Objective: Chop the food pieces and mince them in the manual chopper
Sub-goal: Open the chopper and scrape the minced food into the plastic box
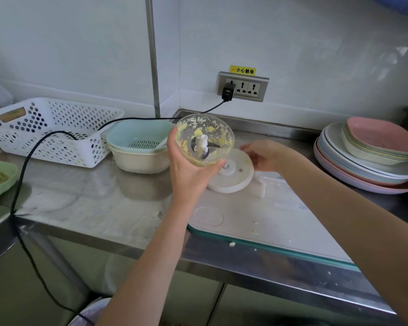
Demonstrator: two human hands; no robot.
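The left hand [189, 170] grips the clear chopper bowl [205, 140] from below and behind, lifted off the steel counter [85, 196] and tipped so its mouth faces the camera, blade post [201, 145] and yellow mince (smeared on the walls) exposed. The right hand [263, 157], fingers loosely curled, rests at the far edge of the white lid [231, 176], which lies underside up on the cutting board [269, 227] just below and right of the bowl. The lid is nearer the right hand; whether that hand actually pinches it cannot be told.
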